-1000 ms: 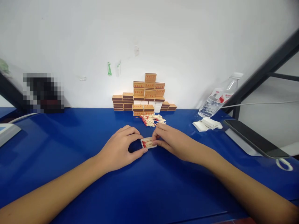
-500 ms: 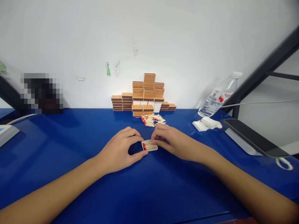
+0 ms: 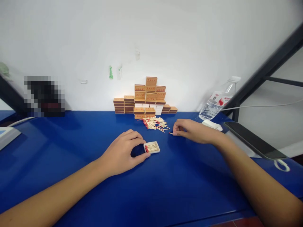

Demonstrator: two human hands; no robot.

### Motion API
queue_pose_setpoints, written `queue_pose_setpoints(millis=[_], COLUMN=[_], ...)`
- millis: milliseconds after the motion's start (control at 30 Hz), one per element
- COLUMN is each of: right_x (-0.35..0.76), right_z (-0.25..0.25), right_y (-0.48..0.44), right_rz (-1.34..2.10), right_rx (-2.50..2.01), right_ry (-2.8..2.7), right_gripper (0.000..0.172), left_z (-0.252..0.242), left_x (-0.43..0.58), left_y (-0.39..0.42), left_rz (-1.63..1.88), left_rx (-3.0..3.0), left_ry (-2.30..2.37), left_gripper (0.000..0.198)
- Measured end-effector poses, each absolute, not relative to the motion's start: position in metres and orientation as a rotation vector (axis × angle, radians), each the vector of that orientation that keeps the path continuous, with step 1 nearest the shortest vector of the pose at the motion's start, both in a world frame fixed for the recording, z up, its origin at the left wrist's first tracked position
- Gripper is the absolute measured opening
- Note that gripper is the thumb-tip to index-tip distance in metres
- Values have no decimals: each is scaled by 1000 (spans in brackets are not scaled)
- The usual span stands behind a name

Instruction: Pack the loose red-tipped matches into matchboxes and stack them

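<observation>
On the blue table [image 3: 151, 192], I see the left hand [image 3: 125, 153] holding one end of the white matchbox tray [image 3: 154, 152] between thumb and finger, probably so that it does not slide. Red match heads [image 3: 146, 149] inside lie toward this hand. The right hand [image 3: 193, 131] narrowly pinches one match [image 3: 170, 133] near the loose pile [image 3: 153, 123], likely kept close for easy reach.

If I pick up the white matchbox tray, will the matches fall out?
Probably, if tipped: the matches lie loose in the open matchbox tray. It looks small and thin-walled, so likely light. Being boxy, it should slide, not roll.
</observation>
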State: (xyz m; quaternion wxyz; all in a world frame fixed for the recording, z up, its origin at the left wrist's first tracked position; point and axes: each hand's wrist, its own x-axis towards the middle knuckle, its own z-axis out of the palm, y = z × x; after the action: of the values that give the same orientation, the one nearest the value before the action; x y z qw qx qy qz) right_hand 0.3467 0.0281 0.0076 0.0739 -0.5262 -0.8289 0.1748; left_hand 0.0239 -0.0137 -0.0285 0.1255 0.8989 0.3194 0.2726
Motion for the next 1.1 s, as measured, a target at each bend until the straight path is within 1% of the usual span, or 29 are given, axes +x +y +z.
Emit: queue_pose_setpoints(millis=[100,200,300,400,500,567,800,967,1100], right_x=[316,286,275,287,305,311,304,306,298], right_z=[11,12,9,1,-10,-18,-27,-16,-4], right_y=[8,-14,-20,-6,14,25,36,26,6], right_rz=[468,512,570,431,233,207,278,384,469], right_rx=[-1405,-1212,-1123,-1187,-1324,-1356,-1335,-1357,-1238], right_ry=[-2439,-2459,-2458,-2348,-2282,-2294,-2384,-2408,-2371], right_gripper=[26,22,18,20,14,14,14,18,19], left_z=[-30,-30,-29,-28,-29,-30,-29,-30,-31], left_x=[25,26,26,25,25,25,26,25,25], left_y=[-15,-16,-17,-18,-19,-19,-20,-17,-16], left_rz=[795,820,866,900,868,828,797,810,829], left_rx=[2624,2629,2628,2621,2631,2641,2640,2644,2631], left_ry=[957,935,913,887,860,850,856,900,943], left_gripper=[25,24,23,22,23,23,24,26,25])
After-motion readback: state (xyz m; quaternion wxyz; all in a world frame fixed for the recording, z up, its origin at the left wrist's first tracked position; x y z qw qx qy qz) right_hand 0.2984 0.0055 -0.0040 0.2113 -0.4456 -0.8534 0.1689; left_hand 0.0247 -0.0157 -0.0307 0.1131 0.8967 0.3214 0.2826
